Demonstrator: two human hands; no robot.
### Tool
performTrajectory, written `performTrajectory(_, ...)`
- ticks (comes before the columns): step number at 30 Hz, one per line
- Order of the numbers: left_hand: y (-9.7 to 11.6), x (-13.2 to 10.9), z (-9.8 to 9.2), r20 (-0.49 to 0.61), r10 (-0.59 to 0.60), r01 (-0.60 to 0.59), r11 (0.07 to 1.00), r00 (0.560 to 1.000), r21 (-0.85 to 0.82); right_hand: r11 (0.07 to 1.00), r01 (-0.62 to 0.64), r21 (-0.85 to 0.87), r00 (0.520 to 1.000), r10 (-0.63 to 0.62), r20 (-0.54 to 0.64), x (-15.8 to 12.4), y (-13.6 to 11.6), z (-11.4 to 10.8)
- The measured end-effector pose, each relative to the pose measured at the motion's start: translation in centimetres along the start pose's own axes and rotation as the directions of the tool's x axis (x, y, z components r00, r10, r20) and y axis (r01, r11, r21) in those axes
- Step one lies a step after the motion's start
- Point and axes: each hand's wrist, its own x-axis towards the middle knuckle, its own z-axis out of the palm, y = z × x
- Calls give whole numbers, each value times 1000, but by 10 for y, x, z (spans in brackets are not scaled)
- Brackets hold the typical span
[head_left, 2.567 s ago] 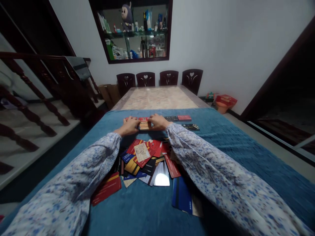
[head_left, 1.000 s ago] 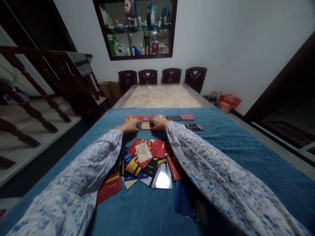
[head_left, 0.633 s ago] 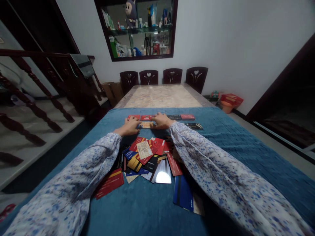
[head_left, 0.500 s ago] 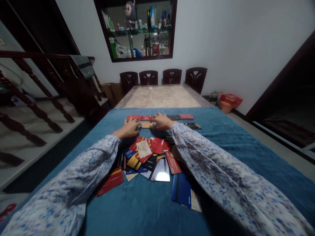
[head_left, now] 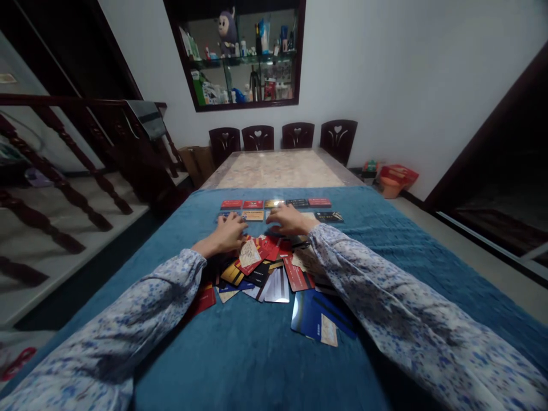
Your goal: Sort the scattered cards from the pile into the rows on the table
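Note:
My left hand (head_left: 228, 232) is open, fingers spread and bent. It hovers between the front row and the heap, partly hiding a blue card (head_left: 222, 216). Beside it lies an orange card (head_left: 253, 216). My right hand (head_left: 286, 219) is open too, fingers apart, over the middle of the front row, and whatever lies beneath it is mostly hidden. A black card (head_left: 329, 217) ends that row on the right. Close to my wrists is a loose heap of mixed cards (head_left: 260, 275), with a handwritten cream note (head_left: 249, 253) on top.
Behind the front row, a second row holds red cards (head_left: 232, 204), a gold card (head_left: 274, 203) and a black card (head_left: 297, 203). Blue cards (head_left: 306, 315) lie near me on the blue cloth (head_left: 240, 365). Beyond it are the bare tabletop (head_left: 278, 168) and chairs (head_left: 338, 140).
Both hands have drawn back from the orange card and moved apart, the left toward me. The orange card and the gold card behind it now show more fully. The view has shifted slightly.

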Motion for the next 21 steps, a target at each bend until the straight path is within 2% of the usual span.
performTrajectory(6, 18, -20, -4, -14, -15, 16, 998, 1000, 64, 996, 78, 38, 996, -76, -42, -14, -16, 9)
performTrajectory(14, 49, -42, 0, -62, -57, 65, 987, 996, 148, 978, 193, 81, 981, -190, -40, -13, -47, 14)
performTrajectory(18, 65, -46, 5, -33, -102, 106, 986, 994, 129, 975, 205, 89, 979, -203, -31, -15, -54, 13)
performTrajectory(21, 75, -50, 9, -72, -134, 140, 986, 988, 90, 970, 223, 94, 974, -219, -47, -18, -55, 15)
